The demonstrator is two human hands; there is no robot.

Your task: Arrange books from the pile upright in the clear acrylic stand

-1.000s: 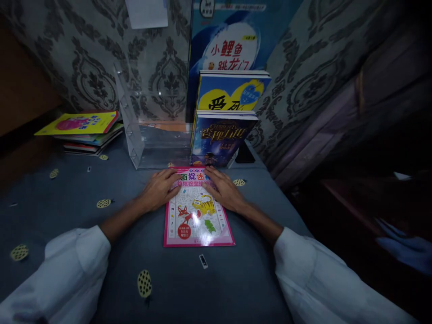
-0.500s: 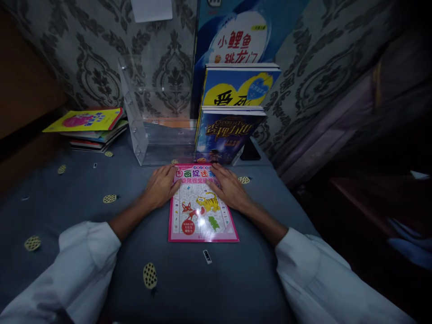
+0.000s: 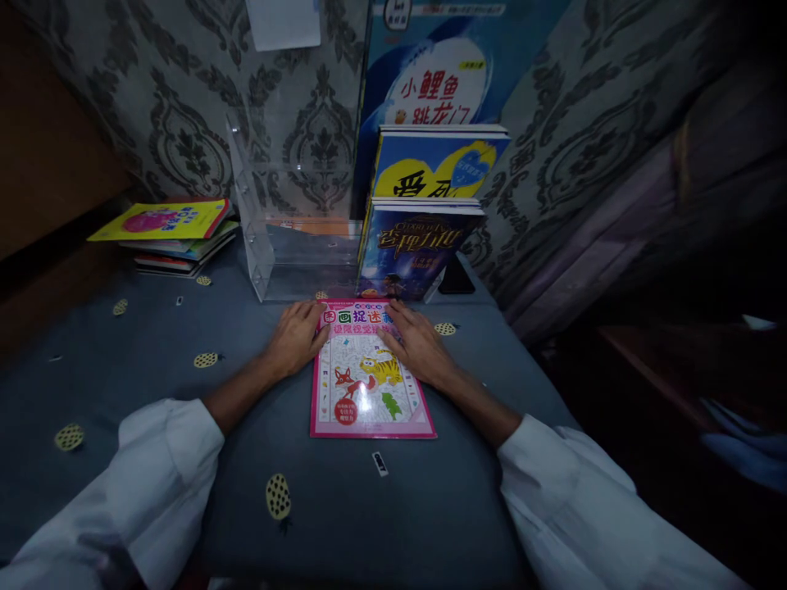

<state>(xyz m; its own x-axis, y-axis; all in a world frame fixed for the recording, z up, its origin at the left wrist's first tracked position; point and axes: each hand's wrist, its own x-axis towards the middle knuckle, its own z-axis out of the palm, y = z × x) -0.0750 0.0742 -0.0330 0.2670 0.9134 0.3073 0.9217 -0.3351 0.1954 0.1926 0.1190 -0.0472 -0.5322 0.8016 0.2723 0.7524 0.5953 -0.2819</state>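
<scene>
A pink picture book (image 3: 367, 385) with a tiger and a fox on its cover lies flat on the blue-grey cloth (image 3: 153, 360). My left hand (image 3: 295, 338) rests on the book's upper left corner, fingers stretched flat. On the upper right corner lies my right hand (image 3: 418, 344), its fingers also flat and spread. Both arms wear white sleeves. Just beyond the book stands a clear acrylic book rack (image 3: 288, 238) with a dark blue book (image 3: 415, 246) and a yellow-and-blue book (image 3: 436, 164) upright in its right half.
A stack of books with a yellow cover (image 3: 169, 233) on top lies at the far left. A large blue poster book (image 3: 443, 74) leans on the patterned wall behind the rack. Dark furniture fills the right side beyond the cloth's edge.
The view has shifted slightly; the pink book and both hands stay in place on it.
</scene>
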